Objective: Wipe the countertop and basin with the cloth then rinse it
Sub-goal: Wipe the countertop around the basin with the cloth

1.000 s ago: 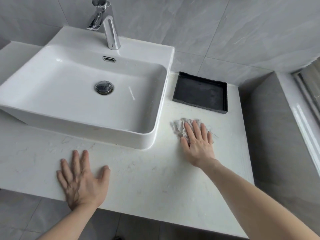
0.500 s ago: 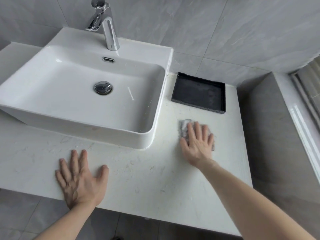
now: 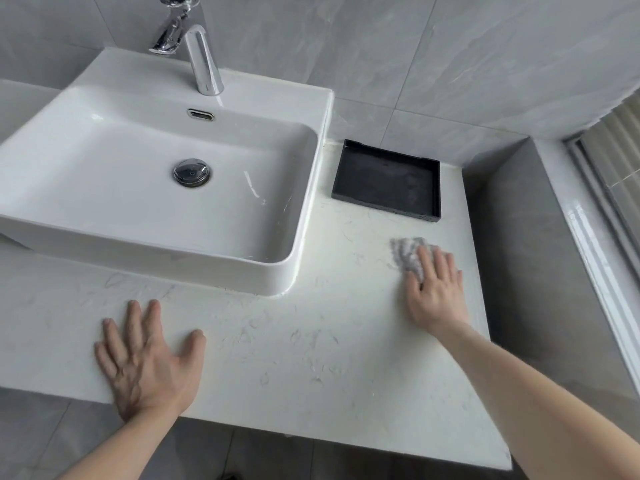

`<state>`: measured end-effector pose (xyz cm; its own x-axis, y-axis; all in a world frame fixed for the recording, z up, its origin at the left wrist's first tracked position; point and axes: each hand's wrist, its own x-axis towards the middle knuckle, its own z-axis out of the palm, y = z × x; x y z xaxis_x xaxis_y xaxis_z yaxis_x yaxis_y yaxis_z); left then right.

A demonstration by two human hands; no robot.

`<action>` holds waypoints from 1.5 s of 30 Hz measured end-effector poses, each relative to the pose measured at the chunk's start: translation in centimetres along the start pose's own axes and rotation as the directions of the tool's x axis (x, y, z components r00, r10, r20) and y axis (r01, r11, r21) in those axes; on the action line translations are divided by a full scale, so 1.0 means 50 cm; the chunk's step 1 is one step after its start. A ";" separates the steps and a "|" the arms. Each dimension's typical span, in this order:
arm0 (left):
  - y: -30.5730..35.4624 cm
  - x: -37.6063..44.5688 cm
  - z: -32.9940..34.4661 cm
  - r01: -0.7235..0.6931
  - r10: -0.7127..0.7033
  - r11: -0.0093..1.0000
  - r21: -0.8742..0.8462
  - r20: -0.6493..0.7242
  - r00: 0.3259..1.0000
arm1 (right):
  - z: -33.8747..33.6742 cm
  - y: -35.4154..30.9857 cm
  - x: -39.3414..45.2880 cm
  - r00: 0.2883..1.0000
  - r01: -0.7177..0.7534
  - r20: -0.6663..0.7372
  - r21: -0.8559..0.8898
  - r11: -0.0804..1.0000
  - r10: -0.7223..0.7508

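Note:
A small grey-white cloth (image 3: 405,256) lies on the white marble countertop (image 3: 304,358), right of the basin. My right hand (image 3: 434,292) presses flat on it with straight fingers, covering its near part. My left hand (image 3: 145,358) rests flat on the countertop near the front edge, fingers spread, holding nothing. The white rectangular basin (image 3: 298,244) stands on the counter at the left, with a chrome drain plug (image 3: 191,172) in its floor and a chrome faucet (image 3: 199,50) behind.
A black rectangular tray (image 3: 437,188) sits against the back wall, just beyond the cloth. A grey tiled side wall (image 3: 526,271) bounds the counter on the right. Grey wall tiles rise behind. The counter's front edge drops to a grey floor.
My right hand has slid the cloth to the right across the countertop, toward the side wall. My left hand has stayed flat in place.

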<state>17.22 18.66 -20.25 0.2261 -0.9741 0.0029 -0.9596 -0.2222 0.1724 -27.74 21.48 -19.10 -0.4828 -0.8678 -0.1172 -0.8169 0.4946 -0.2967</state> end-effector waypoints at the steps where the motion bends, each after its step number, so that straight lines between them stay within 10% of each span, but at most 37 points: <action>1: 0.001 0.000 0.000 -0.002 0.002 1.000 0.002 0.000 1.000 | -0.014 0.033 0.004 0.999 -0.040 -0.033 0.025 0.999 0.041; 6: 0.001 0.000 -0.002 0.005 -0.005 1.000 -0.006 -0.001 1.000 | -0.049 0.028 0.017 0.979 -0.134 -0.127 0.200 0.971 0.161; 11: 0.001 0.000 -0.001 0.001 -0.001 1.000 0.003 0.002 1.000 | -0.028 -0.163 -0.004 0.974 0.185 -0.188 0.338 0.923 -0.126; 16: -0.001 0.002 0.003 0.005 -0.005 1.000 0.009 -0.001 1.000 | 0.066 -0.335 -0.081 0.931 0.319 0.093 0.264 0.910 -0.353; 21: -0.002 0.002 0.006 0.000 0.000 1.000 0.001 0.008 1.000 | 0.109 -0.275 -0.125 0.905 0.401 0.102 0.119 0.908 -0.413; 33: -0.001 0.001 0.001 0.001 -0.001 1.000 -0.013 -0.004 1.000 | -0.049 0.011 -0.035 0.989 -0.095 -0.097 0.157 0.983 0.111; 45: -0.003 0.001 0.004 -0.003 0.003 1.000 -0.016 -0.002 1.000 | 0.107 -0.288 -0.185 0.887 0.437 0.129 0.082 0.896 -0.444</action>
<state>17.32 18.64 -20.49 0.2238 -0.9746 0.0051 -0.9575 -0.2189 0.1878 -9.84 22.15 -18.81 -0.0247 -0.9952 -0.0946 -0.9170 0.0603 -0.3944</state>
